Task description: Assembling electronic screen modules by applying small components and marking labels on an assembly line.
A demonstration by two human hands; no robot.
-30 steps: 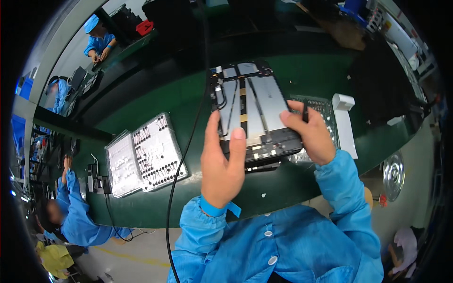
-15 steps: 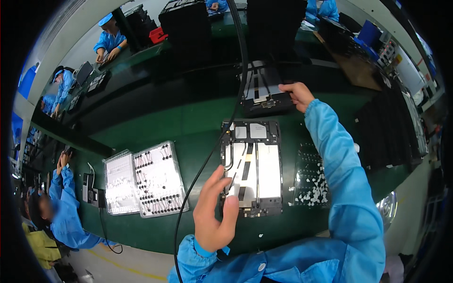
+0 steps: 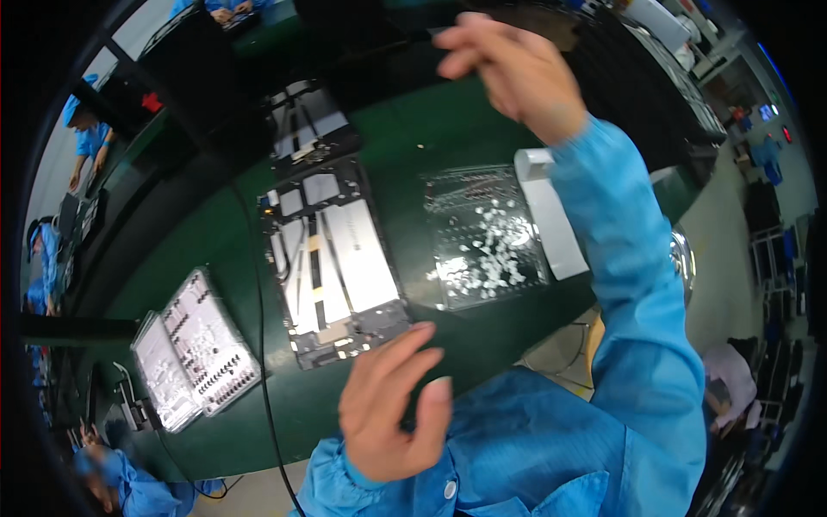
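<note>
The opened tablet [image 3: 332, 258] lies flat on the green surface [image 3: 413, 129]. Left hand [image 3: 388, 405] hovers spread, empty, near its lower edge; right hand [image 3: 517, 69], raised, blurred, grip unclear. A careless brush could nudge loose internal parts.

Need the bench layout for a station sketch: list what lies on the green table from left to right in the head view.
Clear parts tray with rows of small dark pieces → opened tablet chassis → clear tray of small white bits → white block.
</note>
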